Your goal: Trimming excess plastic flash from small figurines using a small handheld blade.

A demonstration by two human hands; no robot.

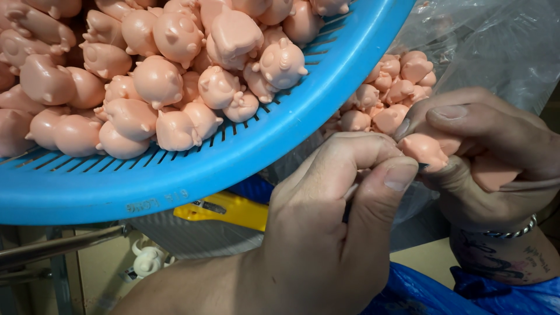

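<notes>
My right hand [490, 151] grips a small pink animal-shaped plastic figure [426, 149] between thumb and fingers; a metal bracelet [513, 232] sits on its wrist. My left hand [326, 221] comes in from the lower left, its thumb and forefinger pinched on a thin tool [421, 167]. Only the tool's dark tip shows, touching the figure. Above the hands, a blue slotted plastic basket [251, 151] is heaped with several of the same pink figures [157, 81].
A clear plastic bag [496, 46] behind my right hand holds more pink figures [396, 87]. Under the basket lie a yellow object [233, 210], a white plastic part [146, 261] and a metal bar [58, 248]. Blue sheeting [443, 291] lies at the bottom right.
</notes>
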